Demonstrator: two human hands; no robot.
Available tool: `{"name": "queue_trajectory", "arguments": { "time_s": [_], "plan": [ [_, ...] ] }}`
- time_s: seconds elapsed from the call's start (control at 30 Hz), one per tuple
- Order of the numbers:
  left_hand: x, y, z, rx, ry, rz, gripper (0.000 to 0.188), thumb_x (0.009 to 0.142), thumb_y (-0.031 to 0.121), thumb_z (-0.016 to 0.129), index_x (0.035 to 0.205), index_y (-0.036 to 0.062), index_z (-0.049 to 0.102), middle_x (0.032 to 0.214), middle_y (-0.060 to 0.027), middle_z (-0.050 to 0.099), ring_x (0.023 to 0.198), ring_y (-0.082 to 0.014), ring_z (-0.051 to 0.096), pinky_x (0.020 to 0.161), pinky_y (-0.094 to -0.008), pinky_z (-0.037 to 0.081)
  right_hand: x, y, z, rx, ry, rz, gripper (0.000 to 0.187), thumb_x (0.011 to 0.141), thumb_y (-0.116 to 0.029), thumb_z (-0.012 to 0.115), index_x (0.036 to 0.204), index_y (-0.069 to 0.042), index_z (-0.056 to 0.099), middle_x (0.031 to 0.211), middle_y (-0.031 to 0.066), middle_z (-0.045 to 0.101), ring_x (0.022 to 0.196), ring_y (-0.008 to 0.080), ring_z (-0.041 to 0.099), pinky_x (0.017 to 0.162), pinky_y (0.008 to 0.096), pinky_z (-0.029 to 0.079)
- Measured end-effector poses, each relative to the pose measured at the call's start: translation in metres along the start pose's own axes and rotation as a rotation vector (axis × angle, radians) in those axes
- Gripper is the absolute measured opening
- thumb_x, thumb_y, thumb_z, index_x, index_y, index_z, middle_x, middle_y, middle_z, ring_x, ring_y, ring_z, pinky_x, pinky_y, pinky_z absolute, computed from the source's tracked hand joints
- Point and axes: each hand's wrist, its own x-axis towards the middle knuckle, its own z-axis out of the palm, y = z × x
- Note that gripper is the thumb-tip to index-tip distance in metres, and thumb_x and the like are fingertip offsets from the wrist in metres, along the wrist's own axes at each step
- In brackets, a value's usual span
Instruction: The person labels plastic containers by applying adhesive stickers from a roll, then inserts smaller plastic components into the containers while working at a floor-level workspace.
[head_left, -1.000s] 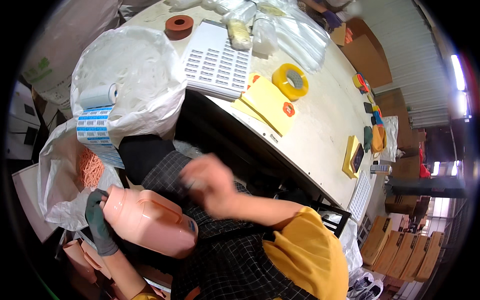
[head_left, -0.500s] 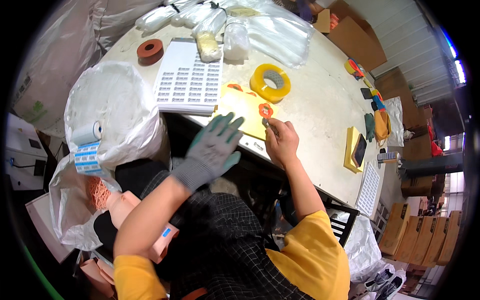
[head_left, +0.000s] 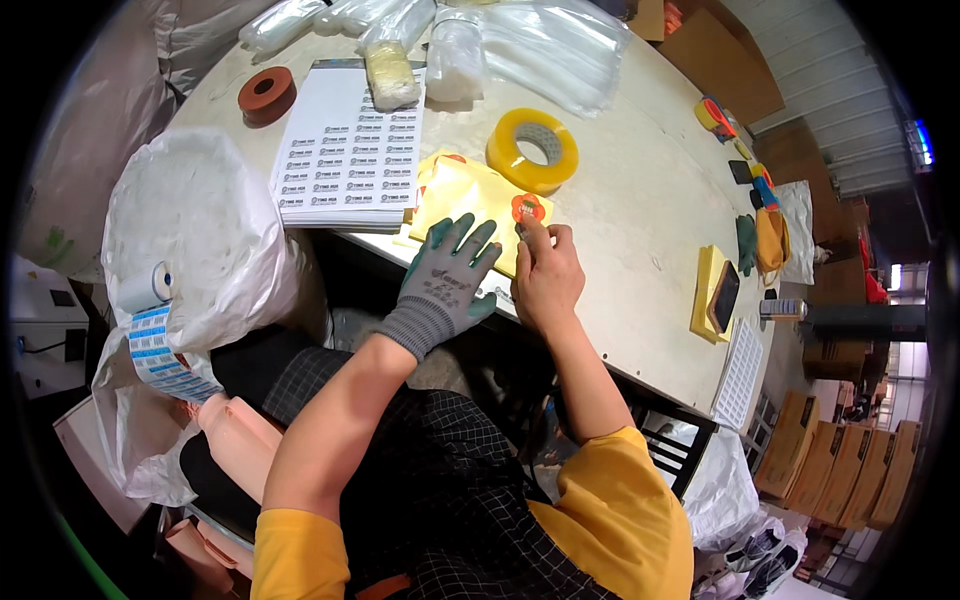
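My left hand (head_left: 447, 275), in a grey knitted glove with green fingertips, lies over the lower edge of a yellow sheet (head_left: 470, 195) with its fingers spread. The sheet rests at the table's near edge. At its right end is a red-orange flower sticker (head_left: 527, 206). My bare right hand (head_left: 552, 278) is at the sticker's lower edge, its fingers closed on a small dark tool, mostly hidden. Just beyond the sheet lies a wide roll of yellowish clear tape (head_left: 553, 168).
A stack of printed label sheets (head_left: 345, 185) lies left of the yellow sheet. Nearby are a brown tape roll (head_left: 267, 96) and clear plastic bags (head_left: 550, 55). A phone (head_left: 724, 297) rests on a yellow pad to the right. A white sack (head_left: 190, 220) stands left, beside a blue label roll (head_left: 148, 287).
My left hand has come down onto the yellow sheet and moved slightly right. My right hand has shifted slightly left, its fingertips nearer the sticker. The blue label strip hangs lower.
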Motion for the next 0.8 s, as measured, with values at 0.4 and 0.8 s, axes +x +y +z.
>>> {"name": "queue_trajectory", "arguments": {
  "time_s": [0.4,0.8],
  "plan": [
    [-0.061,0.048,-0.045,0.182,-0.085,0.059,0.039,0.089,0.033,0.064,0.106,-0.0004,0.074,0.118,-0.0131,0.071,0.116,-0.0328,0.061,0.115,-0.0467,0.040,-0.027,-0.074,-0.030,0.677,0.116,-0.220,0.039,0.104,-0.008,0.053,0.140,0.003,0.064,0.114,0.0114,0.057,0.108,0.0229,0.055,0.098,0.0328,0.044],
    [-0.407,0.110,-0.093,0.166,0.435,-1.034,0.050,0.089,0.030,0.074,0.133,0.0070,0.065,0.133,-0.0145,0.062,0.120,-0.0348,0.060,0.102,-0.0485,0.047,-0.155,-0.235,0.002,0.781,-0.569,-1.026,0.052,0.077,-0.007,0.082,0.128,-0.018,0.076,0.104,0.0075,0.066,0.083,0.0236,0.065,0.067,0.0326,0.055]
  ]
}}
